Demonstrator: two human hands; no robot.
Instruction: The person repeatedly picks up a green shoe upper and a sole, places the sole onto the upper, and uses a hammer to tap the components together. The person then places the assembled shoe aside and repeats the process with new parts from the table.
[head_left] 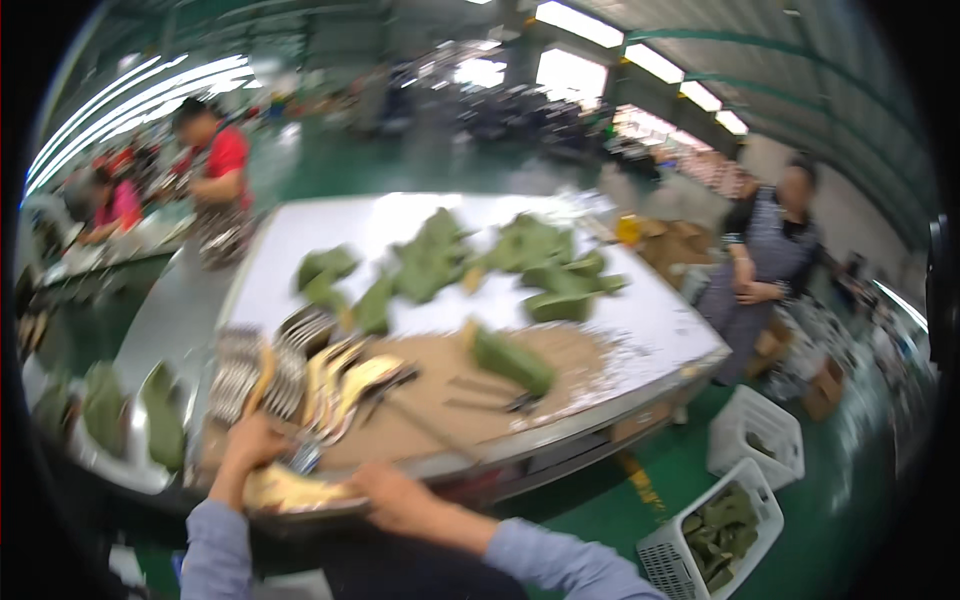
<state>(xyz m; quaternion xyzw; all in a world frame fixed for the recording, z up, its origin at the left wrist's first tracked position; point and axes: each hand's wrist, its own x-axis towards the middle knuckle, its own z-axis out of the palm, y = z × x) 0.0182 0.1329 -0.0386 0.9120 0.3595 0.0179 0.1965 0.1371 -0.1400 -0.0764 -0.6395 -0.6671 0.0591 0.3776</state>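
Note:
A pale yellow curved piece [295, 492] lies along the near edge of the table, low between my hands. My right hand [395, 500] is closed on its right end. My left hand [258, 442] rests just above its left end, against the near side of a stack of grey ribbed pieces [240, 375]; blur hides what its fingers hold. A small shiny item [305, 457] shows beside that hand. Several yellow curved pieces with dark edges [345, 385] lie nested to the right of the stack. One green curved piece [510, 362] sits on the brown sheet [440, 425].
More green pieces [430, 255] lie in heaps on the white table [660, 325]. Dark thin tools [490, 400] lie on the sheet. White baskets [755, 430] stand on the floor at right. An aproned person [765, 260] stands right; another in red [215, 170] works at left.

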